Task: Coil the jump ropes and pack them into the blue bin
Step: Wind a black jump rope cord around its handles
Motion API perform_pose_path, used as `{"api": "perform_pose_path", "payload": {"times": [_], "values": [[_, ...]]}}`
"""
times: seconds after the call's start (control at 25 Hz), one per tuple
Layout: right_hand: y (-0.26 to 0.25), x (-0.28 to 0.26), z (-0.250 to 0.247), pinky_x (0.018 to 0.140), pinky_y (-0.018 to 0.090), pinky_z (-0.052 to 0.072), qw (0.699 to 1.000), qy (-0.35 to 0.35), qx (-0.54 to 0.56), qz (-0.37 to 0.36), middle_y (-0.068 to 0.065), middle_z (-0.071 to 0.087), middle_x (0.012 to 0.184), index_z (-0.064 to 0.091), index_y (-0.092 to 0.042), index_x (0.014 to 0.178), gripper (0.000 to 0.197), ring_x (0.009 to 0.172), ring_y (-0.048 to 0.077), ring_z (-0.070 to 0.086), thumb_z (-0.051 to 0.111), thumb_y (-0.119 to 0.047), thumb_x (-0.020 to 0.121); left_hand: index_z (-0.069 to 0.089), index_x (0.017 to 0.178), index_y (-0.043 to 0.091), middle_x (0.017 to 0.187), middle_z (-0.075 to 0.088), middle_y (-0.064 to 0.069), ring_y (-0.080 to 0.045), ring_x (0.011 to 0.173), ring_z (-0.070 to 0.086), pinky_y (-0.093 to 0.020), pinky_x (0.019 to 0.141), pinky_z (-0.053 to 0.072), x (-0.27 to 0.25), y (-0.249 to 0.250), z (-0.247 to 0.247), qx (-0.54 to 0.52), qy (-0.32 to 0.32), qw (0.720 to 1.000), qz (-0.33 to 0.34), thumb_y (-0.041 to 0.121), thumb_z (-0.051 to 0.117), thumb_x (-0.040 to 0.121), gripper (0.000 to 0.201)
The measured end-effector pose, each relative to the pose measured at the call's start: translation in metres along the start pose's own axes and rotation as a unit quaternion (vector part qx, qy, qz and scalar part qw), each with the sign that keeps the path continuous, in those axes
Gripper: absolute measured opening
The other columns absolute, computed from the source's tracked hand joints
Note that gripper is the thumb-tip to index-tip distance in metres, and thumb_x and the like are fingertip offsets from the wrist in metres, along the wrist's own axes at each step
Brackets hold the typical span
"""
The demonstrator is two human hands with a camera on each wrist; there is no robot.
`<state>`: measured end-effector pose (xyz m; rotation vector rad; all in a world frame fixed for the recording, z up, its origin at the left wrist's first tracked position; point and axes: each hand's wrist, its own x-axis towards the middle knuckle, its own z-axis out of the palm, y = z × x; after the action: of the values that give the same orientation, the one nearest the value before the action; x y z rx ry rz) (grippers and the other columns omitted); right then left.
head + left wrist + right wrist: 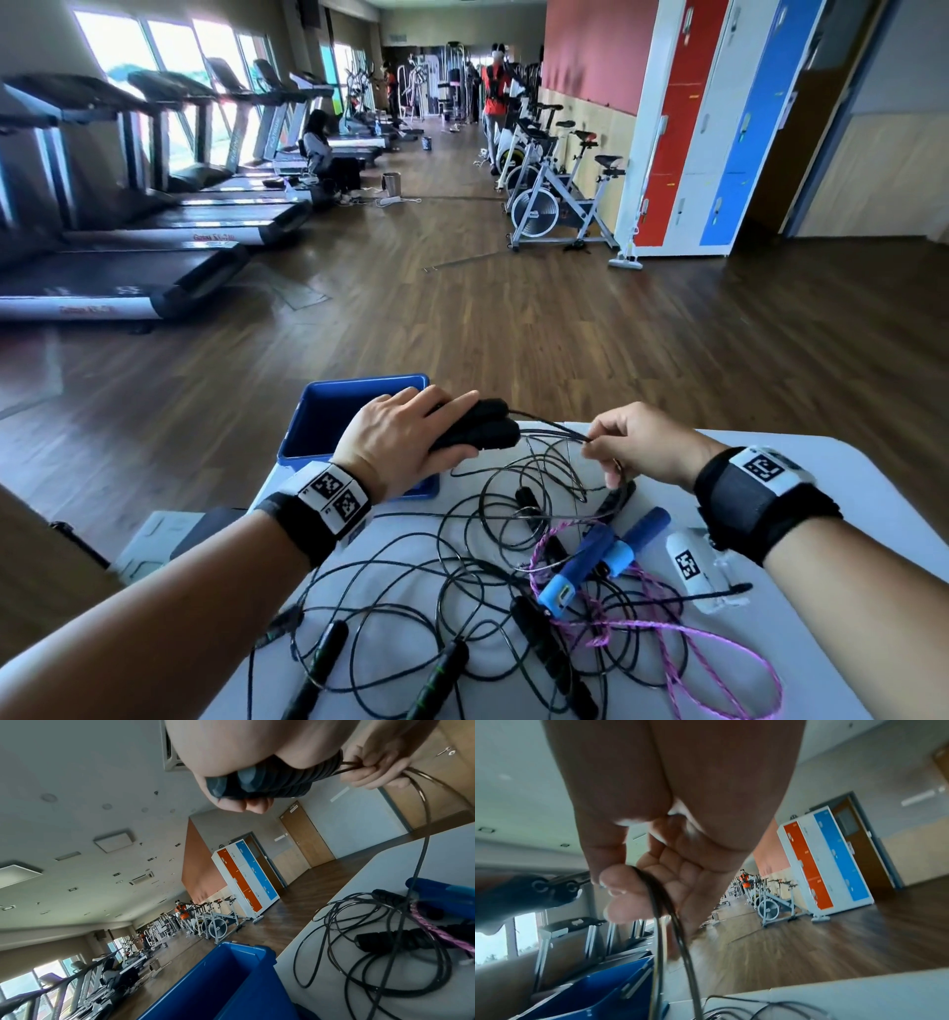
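Observation:
My left hand (411,442) grips two black jump-rope handles (482,429) side by side, above the table beside the blue bin (328,411). The ribbed handles (270,778) show under my palm in the left wrist view. Their black cord (554,429) runs right to my right hand (631,447), which pinches its strands between thumb and fingers (618,882). The cord (670,923) hangs from there down to the table. The bin (226,981) looks empty where I can see into it. A tangle of black ropes (462,580) lies on the white table (832,462).
In the tangle lie blue handles (601,555) with a pink-purple braided rope (719,663) and several black handles (436,678). A white tagged device (693,565) sits at the right. Beyond the table are wood floor, treadmills, exercise bikes and lockers (719,128).

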<state>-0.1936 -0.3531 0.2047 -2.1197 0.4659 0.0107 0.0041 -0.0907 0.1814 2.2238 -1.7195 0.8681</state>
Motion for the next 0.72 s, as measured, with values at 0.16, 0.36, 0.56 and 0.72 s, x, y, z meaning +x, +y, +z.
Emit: {"api": "perform_pose_path", "payload": {"times": [0.16,0.36,0.56,0.72], "values": [[-0.012,-0.004,-0.025,0.052,0.032,0.045,0.997,0.048,-0.045,-0.046,0.001,0.055,0.054,0.066,-0.004,0.077,0.018,0.049,0.022,0.052,0.066,-0.009,0.095,0.056,0.142,0.025,0.113,0.066,0.004,-0.022,0.086,0.065,-0.038,0.069,0.057,-0.003,-0.004,-0.001,0.003,-0.015,1.000,0.006,0.069,0.030,0.100,0.066],[-0.076,-0.016,-0.036,0.046,0.024,0.039,0.981,0.068,-0.117,-0.138,-0.009,0.050,0.044,0.067,-0.010,0.073,0.024,0.040,0.008,0.044,0.068,-0.020,0.095,0.045,0.151,0.026,0.106,0.068,0.006,-0.020,0.087,0.067,-0.034,0.070,0.055,0.002,0.008,-0.007,-0.004,-0.018,1.000,0.010,0.071,0.032,0.098,0.071],[-0.130,-0.003,-0.025,0.056,0.028,0.035,0.950,0.066,-0.265,-0.148,-0.001,0.055,0.057,0.069,-0.011,0.069,0.040,0.054,0.014,0.047,0.073,-0.045,0.088,0.027,0.158,0.027,0.097,0.068,0.006,-0.019,0.083,0.065,-0.033,0.067,0.053,0.010,0.025,-0.011,-0.029,0.015,0.998,0.052,0.068,0.043,0.097,0.076],[-0.160,0.004,0.005,0.062,0.031,0.045,0.919,0.005,-0.374,-0.124,0.007,0.069,0.070,0.071,-0.010,0.071,0.041,0.071,0.022,0.063,0.069,-0.047,0.089,0.023,0.157,0.028,0.100,0.068,0.001,-0.025,0.082,0.067,-0.039,0.064,0.056,0.015,0.035,-0.010,-0.041,0.012,0.995,0.088,0.067,0.045,0.097,0.076]]}}
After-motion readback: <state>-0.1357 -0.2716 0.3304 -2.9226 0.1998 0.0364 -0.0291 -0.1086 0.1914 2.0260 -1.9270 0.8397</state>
